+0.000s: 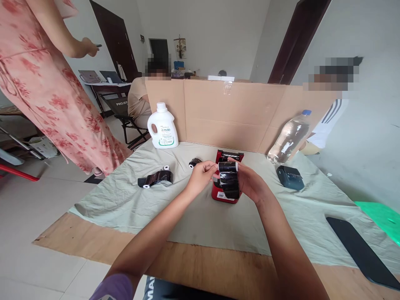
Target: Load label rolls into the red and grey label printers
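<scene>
My right hand holds a black ribbon roll on white cores, its film hanging down in front of a small red printer. My left hand pinches the roll's left end with its fingertips. Both hands hover just above the printer, whose lid stands open at the back. A second black ribbon roll lies on the cloth to the left, partly unwound. Beside the printer sits a small black spool.
A grey-green cloth covers the wooden table. A white detergent jug, a clear water bottle, a dark blue device and a black phone lie around. A cardboard screen stands behind. A person in a pink dress stands left.
</scene>
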`<state>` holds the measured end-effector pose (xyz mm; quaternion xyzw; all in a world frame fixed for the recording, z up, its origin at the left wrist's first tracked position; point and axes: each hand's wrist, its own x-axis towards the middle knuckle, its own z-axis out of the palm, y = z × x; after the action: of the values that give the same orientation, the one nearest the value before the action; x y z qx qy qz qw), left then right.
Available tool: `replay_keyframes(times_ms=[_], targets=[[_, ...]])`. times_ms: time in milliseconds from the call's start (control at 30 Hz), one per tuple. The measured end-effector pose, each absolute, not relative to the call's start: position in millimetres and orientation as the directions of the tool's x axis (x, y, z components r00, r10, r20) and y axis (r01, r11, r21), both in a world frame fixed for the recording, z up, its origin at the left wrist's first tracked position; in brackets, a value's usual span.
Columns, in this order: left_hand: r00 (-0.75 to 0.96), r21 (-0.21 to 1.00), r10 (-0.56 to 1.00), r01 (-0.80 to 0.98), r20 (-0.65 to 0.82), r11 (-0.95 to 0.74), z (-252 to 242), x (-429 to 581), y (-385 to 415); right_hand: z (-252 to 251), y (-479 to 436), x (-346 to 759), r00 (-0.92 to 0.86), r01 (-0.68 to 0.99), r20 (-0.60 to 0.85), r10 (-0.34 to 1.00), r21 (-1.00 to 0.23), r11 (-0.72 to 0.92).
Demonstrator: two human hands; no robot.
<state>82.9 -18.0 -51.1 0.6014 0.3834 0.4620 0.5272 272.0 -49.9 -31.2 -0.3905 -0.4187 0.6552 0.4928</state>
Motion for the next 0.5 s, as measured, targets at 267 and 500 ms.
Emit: replay_keyframes(times_ms=[267,500], targets=[[0.218,0.996,0.972,-0.032,0.089,-0.084,-40,87,-28,-29,-56,270,-0.205,-0.298,-0.103,0.973,-0.941,-0.162],[0.285,0.983,0.951,0.097,0.121,-0.154,-41,88,-30,-34,-60,261,-0.142,-0.144,-0.074,0.987,-0.985,-0.095]])
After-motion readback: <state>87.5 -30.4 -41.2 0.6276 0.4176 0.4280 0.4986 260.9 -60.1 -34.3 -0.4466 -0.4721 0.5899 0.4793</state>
